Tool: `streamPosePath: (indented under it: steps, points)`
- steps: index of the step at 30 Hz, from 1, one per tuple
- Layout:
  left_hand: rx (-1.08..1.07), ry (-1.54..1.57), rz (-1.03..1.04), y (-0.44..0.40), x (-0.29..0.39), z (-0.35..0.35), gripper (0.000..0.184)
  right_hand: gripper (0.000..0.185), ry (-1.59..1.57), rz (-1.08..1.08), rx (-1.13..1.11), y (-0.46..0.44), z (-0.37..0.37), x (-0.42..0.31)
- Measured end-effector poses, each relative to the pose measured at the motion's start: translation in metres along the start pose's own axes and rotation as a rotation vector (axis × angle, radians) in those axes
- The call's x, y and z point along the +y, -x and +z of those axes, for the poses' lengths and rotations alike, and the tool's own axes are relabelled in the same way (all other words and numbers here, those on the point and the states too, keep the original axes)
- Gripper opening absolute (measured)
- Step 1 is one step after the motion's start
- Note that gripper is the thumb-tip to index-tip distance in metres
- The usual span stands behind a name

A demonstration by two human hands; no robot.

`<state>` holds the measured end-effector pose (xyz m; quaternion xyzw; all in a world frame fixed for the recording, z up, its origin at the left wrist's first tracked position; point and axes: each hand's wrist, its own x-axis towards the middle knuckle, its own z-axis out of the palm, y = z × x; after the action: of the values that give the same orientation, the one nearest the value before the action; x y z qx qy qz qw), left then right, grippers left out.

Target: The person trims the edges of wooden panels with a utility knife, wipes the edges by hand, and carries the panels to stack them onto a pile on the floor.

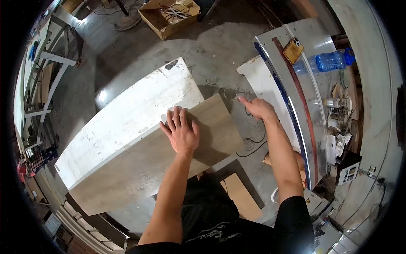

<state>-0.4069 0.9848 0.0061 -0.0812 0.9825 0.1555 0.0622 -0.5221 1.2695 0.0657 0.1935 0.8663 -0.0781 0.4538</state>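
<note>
My left hand (182,133) lies flat on a wood-grain panel (127,171), fingers spread and reaching over its far edge. That panel rests on a white worktable (139,99) with a curved far edge and scuffed surface. Off the panel's right end, my right hand (259,108) is held in the air, its fingers curled closed. Whatever it may hold is hidden or too small to name. A thin, pale curled strip (229,94) shows just beyond its fingertips; whether it touches the hand I cannot tell.
To the right stands a metal-topped machine table (313,110) carrying a phone (292,51) and a blue water bottle (332,62). A black cable (252,150) runs across the floor. A cardboard box of scraps (169,17) sits at the back, and a brown board (241,197) lies near my body.
</note>
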Motion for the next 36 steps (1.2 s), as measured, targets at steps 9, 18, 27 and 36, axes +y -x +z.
streamPosePath:
  steps: [9, 18, 27, 36]
  points:
    - [0.002, 0.008, -0.01, 0.001, -0.002, 0.0, 0.059, 0.039, -0.755, -0.409, 0.121, 0.007, 0.052, 0.057]
    - [0.031, -0.032, -0.023, 0.0, 0.0, 0.003, 0.059, 0.032, -0.58, -0.597, 0.492, 0.007, 0.142, 0.081]
    - [0.114, -0.014, 0.014, -0.002, 0.004, 0.005, 0.053, 0.019, -0.169, -1.268, 0.695, -0.061, 0.126, 0.06]
    - [0.135, -0.049, 0.007, -0.003, 0.007, 0.009, 0.052, 0.031, -0.31, -1.352, 0.841, -0.133, 0.027, -0.07]
